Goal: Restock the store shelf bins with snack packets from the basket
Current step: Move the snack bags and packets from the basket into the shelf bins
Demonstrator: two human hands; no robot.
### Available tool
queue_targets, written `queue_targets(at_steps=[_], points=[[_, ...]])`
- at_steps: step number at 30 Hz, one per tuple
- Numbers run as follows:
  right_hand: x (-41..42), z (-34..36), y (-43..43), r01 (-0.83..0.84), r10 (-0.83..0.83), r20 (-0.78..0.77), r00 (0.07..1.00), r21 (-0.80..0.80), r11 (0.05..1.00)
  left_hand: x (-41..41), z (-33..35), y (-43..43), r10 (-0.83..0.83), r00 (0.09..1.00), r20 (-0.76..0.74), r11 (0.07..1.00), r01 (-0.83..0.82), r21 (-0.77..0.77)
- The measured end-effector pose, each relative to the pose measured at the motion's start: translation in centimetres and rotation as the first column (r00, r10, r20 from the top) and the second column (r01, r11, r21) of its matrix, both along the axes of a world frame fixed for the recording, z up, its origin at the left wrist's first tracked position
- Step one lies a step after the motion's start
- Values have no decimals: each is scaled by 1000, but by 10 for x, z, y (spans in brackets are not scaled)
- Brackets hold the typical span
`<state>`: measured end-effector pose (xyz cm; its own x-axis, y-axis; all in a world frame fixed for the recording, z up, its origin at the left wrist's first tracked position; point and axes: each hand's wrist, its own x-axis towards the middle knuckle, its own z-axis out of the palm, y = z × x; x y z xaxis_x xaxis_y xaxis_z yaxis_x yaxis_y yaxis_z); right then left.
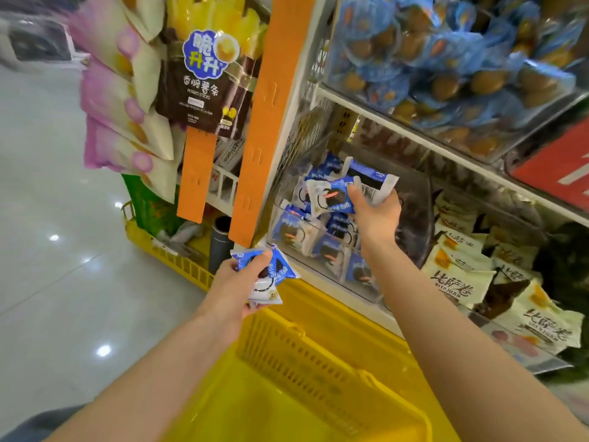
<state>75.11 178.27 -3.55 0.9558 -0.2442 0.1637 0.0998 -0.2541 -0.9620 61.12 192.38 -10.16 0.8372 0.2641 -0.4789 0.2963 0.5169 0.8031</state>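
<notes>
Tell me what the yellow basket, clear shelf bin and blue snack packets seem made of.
Yellow basket: likely moulded hard plastic, glossy, with a slotted lattice wall.
Clear shelf bin: probably acrylic or similar rigid plastic, transparent with glare.
Blue snack packets: thin shiny plastic film, crinkled, with crimped ends.

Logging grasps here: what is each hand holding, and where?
Left hand grips blue snack packets by their left ends; right hand grips a second bunch by its lower edge, over the clear bin.
</notes>
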Motion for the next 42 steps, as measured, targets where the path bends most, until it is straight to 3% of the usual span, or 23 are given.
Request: queue_targets(at_steps=[3,6,12,14,18,21,24,29,35,42], points=[[20,-7,20,43,-44,-81,996,-9,999,3,15,9,-8,999,31,1000,7,25],[29,-18,26,-25,-1,-167,986,-155,988,5,21,15,-3,999,39,999,1,51],[40,-16,7,-146,32,-336,941,-319,937,13,27,16,-23,1000,20,993,26,-117],[41,-12,-1,-117,20,-307,951,-301,947,16,27,16,-19,1000,20,990,21,-143],[48,-3,-18,27,-55,-108,993,-246,969,17,28,16,-4,1000,5,985,5,-174],[59,3,-35,127,-150,-47,988,-327,936,16,30,15,-16,1000,-2,984,15,-177],[72,4,-51,142,-217,-110,970,-465,874,18,32,16,-16,1000,12,985,18,-174],[94,2,-54,38,-177,-136,975,-679,733,28,35,14,-49,995,84,989,60,-134],[127,-13,-37,7,-194,-225,955,-636,771,44,39,11,-75,988,138,985,95,-142],[132,-23,-31,3,-246,-230,942,-724,690,56,37,10,-47,986,157,981,76,-179]])
